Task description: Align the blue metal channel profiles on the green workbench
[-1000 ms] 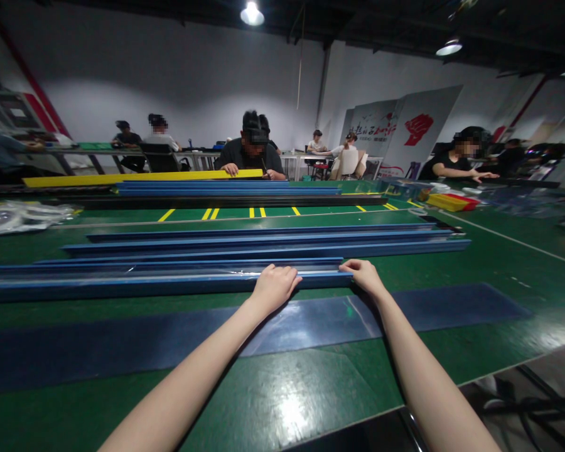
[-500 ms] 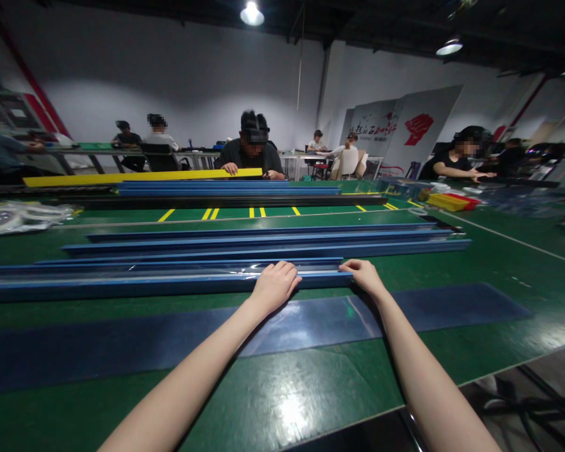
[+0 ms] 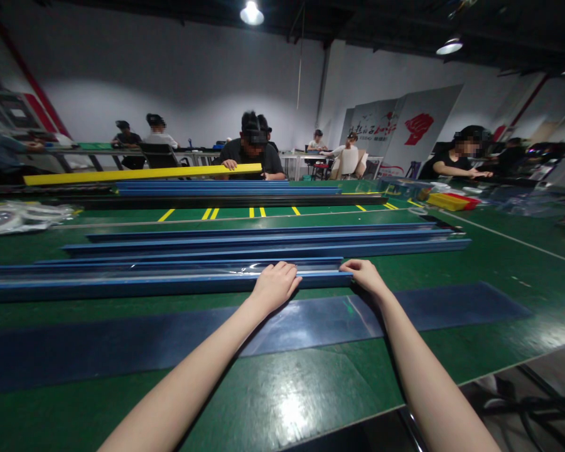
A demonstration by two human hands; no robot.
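Note:
A long blue channel [image 3: 145,288] lies across the green table, with clear plastic film [image 3: 207,269] inside it. My left hand [image 3: 277,284] rests over the channel near its right part, fingers curled across the front wall and into the trough. At the channel's right end, my right hand [image 3: 363,275] is closed, with thumb and fingers pinched at the end edge. Whether those fingertips also grip the film is hidden. In front of the channel, a flat strip of bluish clear plastic [image 3: 306,323] runs under both forearms.
More blue channels [image 3: 273,243] lie just beyond. Farther back are a dark bar [image 3: 235,201] and a yellow bar [image 3: 145,174] held by a co-worker [image 3: 252,147] opposite. Tape rolls in plastic [image 3: 19,216] sit at left, a yellow tray [image 3: 447,201] at right.
My hands and the blue channel stay almost where they were. Across the table, the co-worker's hands shift slightly at the yellow bar; the person at right moves their hands a little.

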